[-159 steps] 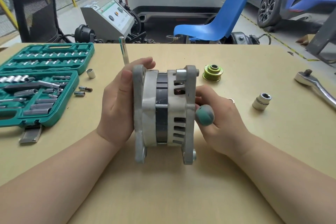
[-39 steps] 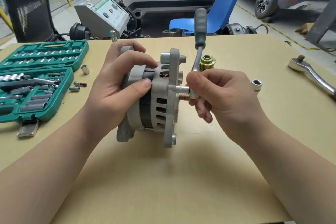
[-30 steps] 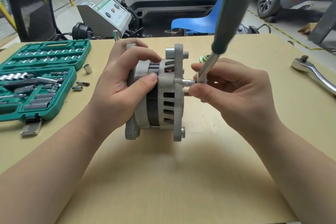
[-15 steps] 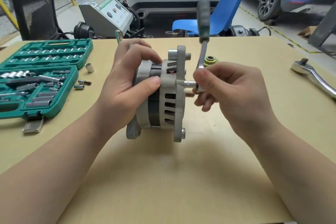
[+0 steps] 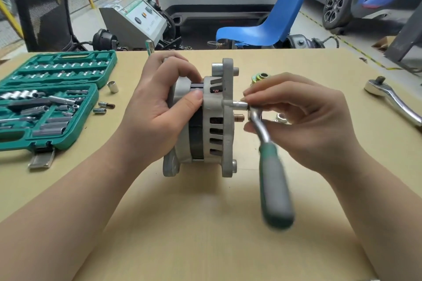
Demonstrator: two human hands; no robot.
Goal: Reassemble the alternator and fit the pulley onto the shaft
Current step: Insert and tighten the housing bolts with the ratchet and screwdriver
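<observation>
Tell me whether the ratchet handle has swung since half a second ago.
Yes. The ratchet handle pointed up toward the blue chair then; now it hangs down toward the person, its head on the alternator.

Both forearms come in bare from the bottom corners, angled toward the middle. Left hand is clamped around the alternator body — fingers curled over the top, thumb pressed flat against the side facing the camera. Right hand sits just to the right, palm down, fingertips pinched in on the head of the small ratchet — thumb tucked underneath, wrist pretty much straight.
</observation>
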